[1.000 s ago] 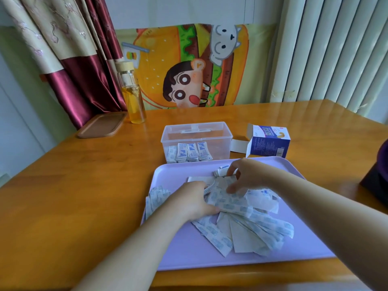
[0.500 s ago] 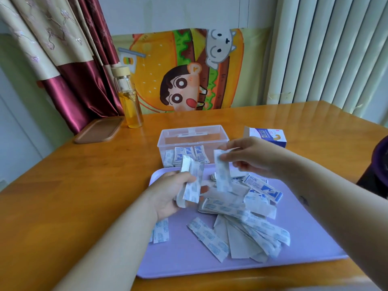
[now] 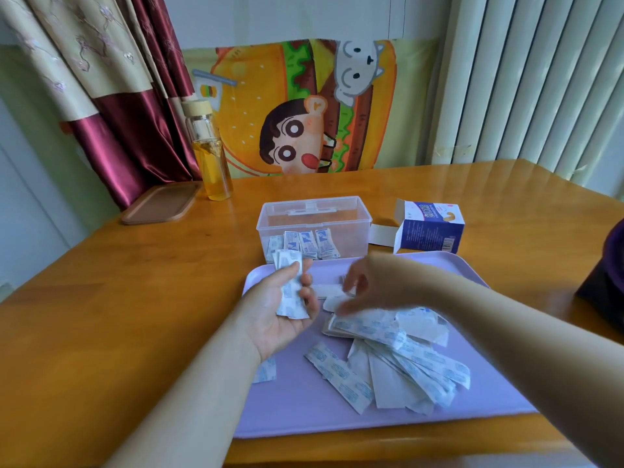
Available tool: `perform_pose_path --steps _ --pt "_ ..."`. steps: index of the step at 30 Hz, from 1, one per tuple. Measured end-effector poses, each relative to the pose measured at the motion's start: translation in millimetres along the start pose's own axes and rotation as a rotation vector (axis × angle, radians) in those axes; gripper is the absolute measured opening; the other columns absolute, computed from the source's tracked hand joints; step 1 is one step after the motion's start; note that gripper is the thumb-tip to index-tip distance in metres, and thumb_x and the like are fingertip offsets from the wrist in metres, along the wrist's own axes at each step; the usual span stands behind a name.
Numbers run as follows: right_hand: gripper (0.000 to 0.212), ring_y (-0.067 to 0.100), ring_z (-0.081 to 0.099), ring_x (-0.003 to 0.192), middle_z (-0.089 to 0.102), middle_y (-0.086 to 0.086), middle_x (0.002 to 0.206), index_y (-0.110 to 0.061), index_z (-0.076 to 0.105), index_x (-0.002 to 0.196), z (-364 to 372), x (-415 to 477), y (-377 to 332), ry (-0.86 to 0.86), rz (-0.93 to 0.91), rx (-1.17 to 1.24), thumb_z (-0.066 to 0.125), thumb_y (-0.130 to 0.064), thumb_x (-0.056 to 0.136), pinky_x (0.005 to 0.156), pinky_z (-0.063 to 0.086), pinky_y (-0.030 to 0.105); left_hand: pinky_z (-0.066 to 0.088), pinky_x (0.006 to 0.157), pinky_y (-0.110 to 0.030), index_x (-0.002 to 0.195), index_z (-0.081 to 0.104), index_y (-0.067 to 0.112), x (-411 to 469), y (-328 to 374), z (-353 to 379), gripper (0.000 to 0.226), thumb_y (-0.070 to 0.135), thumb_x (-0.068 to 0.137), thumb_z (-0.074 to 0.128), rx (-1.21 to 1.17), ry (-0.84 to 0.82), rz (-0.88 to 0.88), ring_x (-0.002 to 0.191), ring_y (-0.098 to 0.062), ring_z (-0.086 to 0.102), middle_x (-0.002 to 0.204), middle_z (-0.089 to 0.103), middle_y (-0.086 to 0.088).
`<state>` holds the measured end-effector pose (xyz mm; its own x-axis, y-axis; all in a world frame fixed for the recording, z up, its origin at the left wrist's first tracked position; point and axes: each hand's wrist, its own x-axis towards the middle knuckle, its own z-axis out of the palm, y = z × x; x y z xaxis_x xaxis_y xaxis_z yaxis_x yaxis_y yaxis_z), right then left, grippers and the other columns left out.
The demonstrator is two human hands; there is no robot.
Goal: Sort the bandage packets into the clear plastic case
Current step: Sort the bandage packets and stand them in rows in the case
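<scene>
White-and-blue bandage packets (image 3: 398, 363) are lying fanned in a loose heap on a lilac tray (image 3: 304, 413), with a single packet (image 3: 265, 371) lying apart near the tray's left edge, partly under the left wrist. The person's left hand (image 3: 283, 312) is gripping a small stack (image 3: 290, 285) of packets above the tray's far left corner, thumb and curled fingers clamped on it. The right hand (image 3: 371, 285) is hovering over the far end of the heap with its fingers bent downward. Motion blur is making it impossible to tell whether they are pinching anything. Just beyond the tray, a clear plastic case (image 3: 314, 217) is standing open-topped, with a row of packets (image 3: 304, 243) leaning upright against its near wall. To the case's right, a blue-and-white cardboard box (image 3: 429, 231) is sitting with its flap open. Everything is resting on a glossy wooden table (image 3: 135, 298), where a bottle (image 3: 211, 157) of yellow liquid and a brown lid (image 3: 158, 202) are sitting at the far left.
</scene>
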<state>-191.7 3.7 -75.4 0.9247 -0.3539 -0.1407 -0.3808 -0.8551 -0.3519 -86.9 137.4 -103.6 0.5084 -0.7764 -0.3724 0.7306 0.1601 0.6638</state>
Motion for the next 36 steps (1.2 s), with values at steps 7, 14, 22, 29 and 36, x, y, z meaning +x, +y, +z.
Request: perform_pose_path --steps 7,14,22,29,36 --pt "0.044 0.014 0.037 0.060 0.051 0.008 0.077 0.002 0.064 0.091 2.9 -10.9 10.4 -0.129 0.066 -0.171 0.067 -0.040 0.082 0.052 0.025 0.025 0.041 0.045 -0.016 0.111 0.059 0.011 0.3 -1.8 -2.0 0.020 0.015 0.093 0.050 0.037 0.021 -0.011 0.044 -0.006 0.037 0.063 0.049 0.001" --pt "0.033 0.013 0.047 0.064 0.058 -0.002 0.076 -0.016 0.068 0.092 -11.6 -11.8 25.4 -0.105 0.158 -0.076 0.048 -0.042 0.094 0.058 0.034 0.024 0.035 0.043 -0.014 0.104 0.060 0.012 1.7 -6.4 -3.0 0.015 0.017 0.094 0.050 0.056 0.027 -0.033 0.044 -0.004 0.033 0.063 0.049 0.002" --pt "0.026 0.016 0.057 0.082 0.066 0.002 0.097 -0.013 0.067 0.103 -6.7 -5.8 39.7 0.043 0.171 -0.044 0.061 -0.032 0.088 0.060 0.040 0.019 0.035 0.043 -0.014 0.104 0.061 0.012 1.3 -7.5 0.1 0.015 0.017 0.094 0.050 0.052 0.025 -0.050 0.041 -0.004 0.033 0.063 0.050 0.002" --pt "0.017 0.011 0.056 0.065 0.063 -0.004 0.074 -0.018 0.066 0.088 -21.5 -6.6 26.1 0.193 0.085 0.157 0.054 -0.028 0.094 0.057 0.041 0.022 0.032 0.046 -0.014 0.101 0.061 0.016 -0.5 -8.9 6.1 0.014 0.025 0.092 0.055 0.120 0.022 -0.019 0.046 -0.004 0.031 0.065 0.051 0.004" --pt "0.015 0.006 0.064 0.057 0.071 -0.003 0.071 -0.008 0.069 0.087 -2.6 -11.1 -10.3 0.201 -0.060 0.616 0.065 -0.022 0.087 0.048 0.040 0.014 0.048 0.082 -0.037 0.100 0.067 0.011 -12.2 -16.7 24.3 0.025 0.026 0.097 0.048 0.229 -0.084 0.093 0.087 -0.022 0.062 0.086 0.069 -0.007"
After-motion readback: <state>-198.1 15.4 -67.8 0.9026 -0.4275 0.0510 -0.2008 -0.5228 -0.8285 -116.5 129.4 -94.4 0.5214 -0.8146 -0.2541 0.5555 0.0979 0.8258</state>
